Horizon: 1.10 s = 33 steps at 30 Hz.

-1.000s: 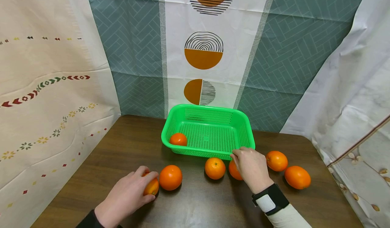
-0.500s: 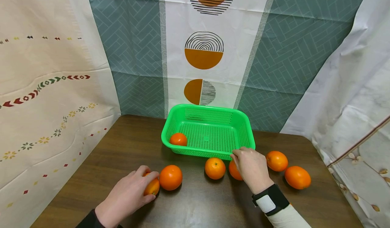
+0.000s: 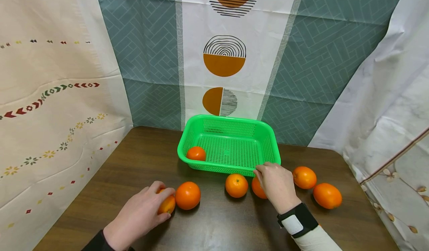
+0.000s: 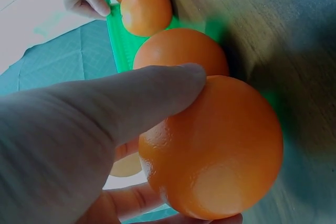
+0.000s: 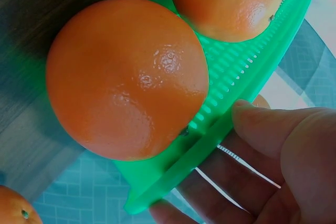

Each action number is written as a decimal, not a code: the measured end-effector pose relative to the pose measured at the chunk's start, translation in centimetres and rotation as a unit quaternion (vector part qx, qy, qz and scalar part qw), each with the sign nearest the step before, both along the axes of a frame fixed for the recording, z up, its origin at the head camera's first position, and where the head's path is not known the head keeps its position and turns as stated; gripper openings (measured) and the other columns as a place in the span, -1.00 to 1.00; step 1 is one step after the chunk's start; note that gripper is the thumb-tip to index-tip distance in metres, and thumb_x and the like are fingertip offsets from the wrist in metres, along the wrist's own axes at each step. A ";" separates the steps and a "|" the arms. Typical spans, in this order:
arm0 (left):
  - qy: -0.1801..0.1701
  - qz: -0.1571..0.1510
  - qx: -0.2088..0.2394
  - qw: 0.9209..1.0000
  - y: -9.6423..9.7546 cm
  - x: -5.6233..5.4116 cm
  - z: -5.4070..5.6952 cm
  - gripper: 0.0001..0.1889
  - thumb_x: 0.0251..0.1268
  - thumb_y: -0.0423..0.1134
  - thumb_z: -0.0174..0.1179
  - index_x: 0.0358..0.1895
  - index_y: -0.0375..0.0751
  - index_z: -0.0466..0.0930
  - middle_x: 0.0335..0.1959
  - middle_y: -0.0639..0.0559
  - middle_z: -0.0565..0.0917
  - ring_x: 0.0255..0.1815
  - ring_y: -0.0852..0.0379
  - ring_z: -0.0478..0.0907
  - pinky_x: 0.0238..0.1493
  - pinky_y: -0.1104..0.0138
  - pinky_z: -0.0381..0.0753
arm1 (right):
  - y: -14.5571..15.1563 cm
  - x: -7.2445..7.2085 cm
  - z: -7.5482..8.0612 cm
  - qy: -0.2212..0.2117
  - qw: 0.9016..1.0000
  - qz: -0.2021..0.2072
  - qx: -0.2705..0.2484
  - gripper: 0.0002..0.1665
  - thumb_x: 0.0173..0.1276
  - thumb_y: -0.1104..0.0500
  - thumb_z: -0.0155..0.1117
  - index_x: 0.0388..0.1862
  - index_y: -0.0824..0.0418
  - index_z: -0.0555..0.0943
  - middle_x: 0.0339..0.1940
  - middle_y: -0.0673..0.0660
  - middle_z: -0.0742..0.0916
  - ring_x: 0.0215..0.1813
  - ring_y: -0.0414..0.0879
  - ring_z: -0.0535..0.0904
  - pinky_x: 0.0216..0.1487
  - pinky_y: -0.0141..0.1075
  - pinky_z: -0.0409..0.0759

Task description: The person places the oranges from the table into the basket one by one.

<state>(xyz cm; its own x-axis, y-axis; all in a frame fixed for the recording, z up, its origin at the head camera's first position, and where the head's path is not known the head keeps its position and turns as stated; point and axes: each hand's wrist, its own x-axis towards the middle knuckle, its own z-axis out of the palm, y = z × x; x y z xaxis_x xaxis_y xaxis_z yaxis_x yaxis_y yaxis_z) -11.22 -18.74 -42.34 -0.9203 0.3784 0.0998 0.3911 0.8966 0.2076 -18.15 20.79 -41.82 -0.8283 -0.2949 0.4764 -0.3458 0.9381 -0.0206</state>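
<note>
Low on the left in the head view, my left hand (image 3: 140, 213) holds an orange (image 3: 167, 205) on the table. In the left wrist view the thumb lies over this orange (image 4: 220, 156) and fingers curl beneath it. A second orange (image 3: 188, 195) sits right beside it. My right hand (image 3: 276, 186) pinches the near right rim of a green plastic basket (image 3: 218, 167); the right wrist view has thumb and fingers on either side of that rim (image 5: 202, 150). One orange (image 3: 196, 153) lies inside the basket at its near left. The right hand partly covers another orange (image 3: 257, 188).
An orange (image 3: 236, 185) stands before the basket's front wall. Two more, one orange (image 3: 304, 177) and a longer orange (image 3: 327, 196), lie right of my right hand. The brown wooden table (image 3: 214, 225) ends at patterned cloth (image 3: 151, 57) behind and at both sides.
</note>
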 end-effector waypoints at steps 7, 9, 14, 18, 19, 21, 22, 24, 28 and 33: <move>0.020 -0.008 0.002 1.000 -0.1 0.0 0.0 -0.41 0.06 -0.04 0.78 0.18 0.06 0.73 0.04 0.00 0.60 -0.26 0.13 0.52 -0.28 0.23 0.67 | 0.0 0.0 0.0 0.001 1.000 0.000 0.000 -0.88 0.36 0.16 0.70 -0.23 0.13 0.87 -0.41 0.04 0.77 -0.42 0.03 0.70 -0.53 -0.13 0.64; 0.024 -0.008 0.002 1.000 -0.2 -0.1 0.1 -0.41 0.06 -0.04 0.78 0.18 0.06 0.73 0.05 0.00 0.60 -0.26 0.13 0.52 -0.29 0.23 0.66 | 0.0 0.0 -0.1 0.000 1.000 0.000 -0.001 -0.88 0.36 0.16 0.70 -0.23 0.13 0.87 -0.41 0.04 0.77 -0.42 0.03 0.70 -0.53 -0.13 0.64; 0.033 -0.006 0.002 0.999 -0.2 -0.2 0.3 -0.41 0.05 -0.05 0.78 0.18 0.07 0.74 0.07 -0.01 0.61 -0.25 0.13 0.52 -0.32 0.24 0.66 | 0.0 0.0 -0.1 -0.001 1.000 0.001 -0.004 -0.88 0.36 0.17 0.69 -0.22 0.14 0.87 -0.40 0.04 0.77 -0.41 0.03 0.71 -0.52 -0.13 0.65; 0.044 -0.012 0.005 0.999 -0.3 -0.3 0.5 -0.41 0.05 -0.06 0.78 0.17 0.06 0.74 0.05 -0.01 0.61 -0.25 0.12 0.52 -0.32 0.24 0.65 | 0.1 -0.1 -0.1 0.000 1.000 0.001 -0.003 -0.88 0.36 0.16 0.70 -0.22 0.14 0.87 -0.39 0.04 0.78 -0.41 0.03 0.71 -0.53 -0.13 0.65; 0.048 -0.014 0.006 0.999 -0.3 -0.3 0.6 -0.41 0.04 -0.06 0.78 0.16 0.06 0.74 0.05 -0.01 0.61 -0.25 0.12 0.53 -0.32 0.25 0.65 | 0.1 -0.1 -0.1 0.000 1.000 0.001 -0.003 -0.88 0.36 0.16 0.70 -0.22 0.14 0.87 -0.39 0.04 0.77 -0.41 0.02 0.71 -0.53 -0.13 0.64; 0.055 -0.018 0.007 0.998 -0.3 -0.3 0.7 -0.41 0.04 -0.07 0.79 0.16 0.05 0.74 0.04 -0.01 0.61 -0.25 0.12 0.53 -0.31 0.25 0.66 | 0.0 -0.1 -0.1 0.000 1.000 0.001 -0.003 -0.88 0.35 0.16 0.70 -0.22 0.14 0.87 -0.40 0.04 0.77 -0.42 0.02 0.70 -0.53 -0.14 0.64; 0.058 -0.021 0.007 0.998 -0.3 -0.3 0.7 -0.41 0.03 -0.07 0.79 0.16 0.05 0.73 0.04 -0.01 0.61 -0.25 0.12 0.53 -0.31 0.25 0.66 | 0.0 -0.1 -0.1 0.001 1.000 0.002 -0.003 -0.88 0.35 0.16 0.70 -0.23 0.14 0.87 -0.41 0.04 0.77 -0.42 0.02 0.70 -0.53 -0.15 0.63; 0.063 -0.023 0.007 0.998 -0.3 -0.4 0.9 -0.41 0.03 -0.08 0.79 0.15 0.04 0.73 0.04 0.00 0.61 -0.25 0.13 0.53 -0.30 0.26 0.66 | 0.0 0.0 -0.1 0.002 1.000 0.002 -0.003 -0.87 0.35 0.16 0.71 -0.23 0.14 0.87 -0.42 0.04 0.76 -0.42 0.02 0.70 -0.54 -0.15 0.62; 0.069 -0.023 0.008 0.997 -0.3 -0.5 1.3 -0.40 0.02 -0.09 0.79 0.15 0.04 0.72 0.05 0.00 0.61 -0.25 0.13 0.53 -0.30 0.26 0.67 | 0.0 -0.1 -0.1 0.003 1.000 0.002 -0.004 -0.87 0.34 0.17 0.71 -0.23 0.14 0.87 -0.41 0.04 0.76 -0.42 0.02 0.70 -0.54 -0.15 0.63; 0.076 -0.025 0.012 0.997 -0.3 -0.7 1.8 -0.40 0.03 -0.10 0.79 0.16 0.03 0.72 0.06 -0.01 0.60 -0.24 0.12 0.55 -0.29 0.25 0.67 | 0.0 -0.1 -0.1 0.003 1.000 0.002 -0.003 -0.88 0.35 0.17 0.70 -0.24 0.14 0.87 -0.41 0.04 0.76 -0.42 0.02 0.69 -0.54 -0.15 0.63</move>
<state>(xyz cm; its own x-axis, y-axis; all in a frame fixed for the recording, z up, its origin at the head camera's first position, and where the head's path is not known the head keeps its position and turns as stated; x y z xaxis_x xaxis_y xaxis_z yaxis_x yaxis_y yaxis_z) -11.87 -19.08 -40.56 -0.8740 0.4187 0.2467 0.4635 0.8707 0.1641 -18.22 20.81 -41.90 -0.8245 -0.2955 0.4825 -0.3501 0.9364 -0.0248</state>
